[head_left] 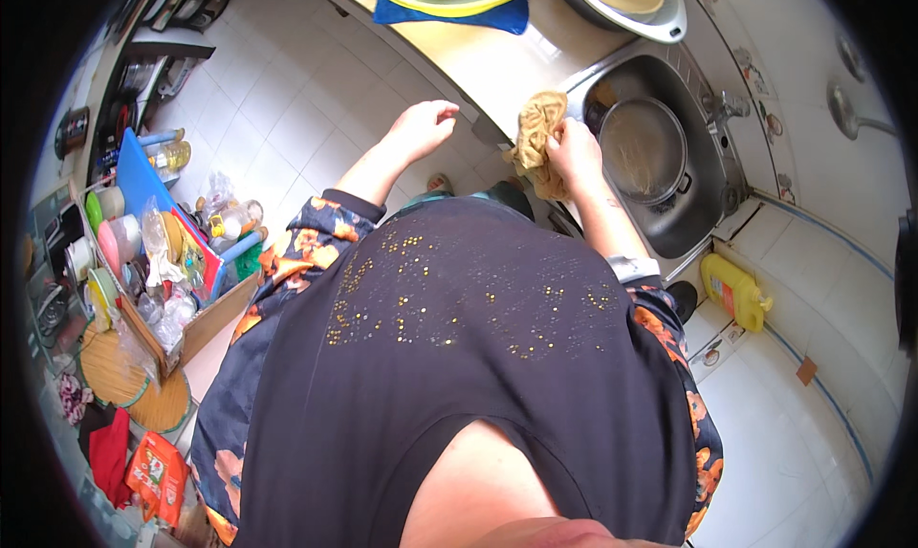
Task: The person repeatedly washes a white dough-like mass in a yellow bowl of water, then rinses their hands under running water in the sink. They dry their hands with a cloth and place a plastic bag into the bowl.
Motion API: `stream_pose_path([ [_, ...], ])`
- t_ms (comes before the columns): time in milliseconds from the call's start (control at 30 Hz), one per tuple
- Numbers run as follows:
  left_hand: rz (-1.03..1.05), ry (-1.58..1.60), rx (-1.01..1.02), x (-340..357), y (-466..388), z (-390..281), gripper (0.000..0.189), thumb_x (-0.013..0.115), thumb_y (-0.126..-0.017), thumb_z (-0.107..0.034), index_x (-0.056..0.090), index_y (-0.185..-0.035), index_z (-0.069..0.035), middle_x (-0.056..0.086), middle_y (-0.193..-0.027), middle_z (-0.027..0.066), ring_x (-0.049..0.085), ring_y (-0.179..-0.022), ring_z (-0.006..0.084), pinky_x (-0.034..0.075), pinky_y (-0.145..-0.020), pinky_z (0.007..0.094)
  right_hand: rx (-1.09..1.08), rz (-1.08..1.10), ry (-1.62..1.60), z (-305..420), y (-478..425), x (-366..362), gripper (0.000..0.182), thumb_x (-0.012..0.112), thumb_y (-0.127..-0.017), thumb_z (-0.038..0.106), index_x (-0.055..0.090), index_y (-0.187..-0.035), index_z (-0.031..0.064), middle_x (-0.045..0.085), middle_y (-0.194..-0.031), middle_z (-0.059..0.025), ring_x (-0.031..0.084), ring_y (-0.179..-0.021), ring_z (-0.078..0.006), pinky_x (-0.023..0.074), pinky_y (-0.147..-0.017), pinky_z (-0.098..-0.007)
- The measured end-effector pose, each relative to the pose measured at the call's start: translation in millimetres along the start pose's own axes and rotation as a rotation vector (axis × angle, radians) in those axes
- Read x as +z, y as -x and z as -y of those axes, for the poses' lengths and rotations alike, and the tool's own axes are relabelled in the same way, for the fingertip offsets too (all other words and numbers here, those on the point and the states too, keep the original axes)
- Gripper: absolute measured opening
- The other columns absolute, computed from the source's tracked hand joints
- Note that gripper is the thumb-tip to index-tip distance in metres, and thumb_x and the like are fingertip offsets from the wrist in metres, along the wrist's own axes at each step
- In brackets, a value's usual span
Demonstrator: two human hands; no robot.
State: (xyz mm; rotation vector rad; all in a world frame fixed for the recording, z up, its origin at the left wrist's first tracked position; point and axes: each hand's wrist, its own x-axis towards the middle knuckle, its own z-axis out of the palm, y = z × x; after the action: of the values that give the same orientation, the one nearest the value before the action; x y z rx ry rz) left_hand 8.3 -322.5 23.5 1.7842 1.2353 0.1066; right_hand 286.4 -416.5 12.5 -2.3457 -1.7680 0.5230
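My right hand [577, 153] grips a crumpled tan cloth [538, 132] at the counter's edge, just left of the steel sink. The cloth hangs partly over the front edge. My left hand [428, 128] is raised over the tiled floor, fingers loosely bent and holding nothing. In the sink [670, 229] lies a round pan [642, 150] with a small handle, with some liquid or residue in it. A yellow bowl [455, 4] holding something pale rests on a dark blue cloth [495, 19] on the counter [495, 64].
A grey-white basin [667, 28] stands behind the sink, near the faucet [728, 109]. A yellow jug [733, 290] is at the sink's right end. At left, a wooden box [215, 318] holds bottles, plastic bags and a blue board [143, 171]. Ladles hang on the tiled wall.
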Motion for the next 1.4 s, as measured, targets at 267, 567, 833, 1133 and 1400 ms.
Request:
stream_pose_path([
  [267,-0.096,0.201,-0.155,-26.8,58.9,55.7,0.036,0.057,-0.09,-0.015,0.061,-0.123,-0.002,0.067,-0.115,0.0117,0.063,-0.107,0.0182,0.048,-0.094,0.0302,0.09,-0.593,-0.443,4.8,-104.4,-54.6,0.031,0.069,-0.078,0.027,0.065,-0.094,0.0003,0.066,-0.097,-0.0178,0.065,-0.088,-0.0292,0.0516,-0.08,-0.039],
  [567,-0.143,0.293,-0.374,-13.2,110.5,71.0,0.036,0.058,-0.091,-0.015,0.06,-0.124,-0.002,0.066,-0.117,0.0109,0.061,-0.108,0.017,0.048,-0.095,0.0299,-0.128,-0.414,0.07,22.3,-166.5,102.4,0.068,0.047,-0.09,0.051,0.045,-0.14,0.0047,0.033,-0.15,-0.022,0.024,-0.141,-0.0387,0.0111,-0.118,-0.0499],
  [833,-0.054,0.393,-0.353,12.6,78.2,48.8,0.038,0.057,-0.092,-0.012,0.056,-0.128,-0.001,0.063,-0.121,0.0122,0.062,-0.108,0.0175,0.048,-0.097,0.0304,-0.772,-0.083,-0.004,81.9,-85.6,79.7,0.046,0.055,-0.089,0.023,0.052,-0.132,0.0069,0.046,-0.142,-0.0143,0.035,-0.136,-0.0377,0.0253,-0.115,-0.0472],
  [1133,-0.054,0.378,-0.361,19.8,60.2,35.0,0.037,0.056,-0.093,-0.011,0.056,-0.128,-0.001,0.063,-0.121,0.013,0.061,-0.109,0.0179,0.048,-0.096,0.0302,-0.202,-0.311,0.421,-47.0,-170.1,30.0,0.055,0.046,-0.09,0.028,0.05,-0.128,-0.0106,0.047,-0.137,-0.0281,0.04,-0.128,-0.0419,0.0237,-0.114,-0.0489],
  [1400,0.043,0.354,-0.317,22.1,46.3,32.4,0.038,0.057,-0.093,-0.011,0.055,-0.129,-0.001,0.063,-0.122,0.0119,0.06,-0.111,0.0175,0.047,-0.097,0.0298,-0.114,-0.432,0.347,-7.2,-93.5,54.7,0.066,0.053,-0.092,0.034,0.041,-0.135,-0.0137,0.035,-0.143,-0.0362,0.027,-0.138,-0.0481,0.0213,-0.117,-0.0454],
])
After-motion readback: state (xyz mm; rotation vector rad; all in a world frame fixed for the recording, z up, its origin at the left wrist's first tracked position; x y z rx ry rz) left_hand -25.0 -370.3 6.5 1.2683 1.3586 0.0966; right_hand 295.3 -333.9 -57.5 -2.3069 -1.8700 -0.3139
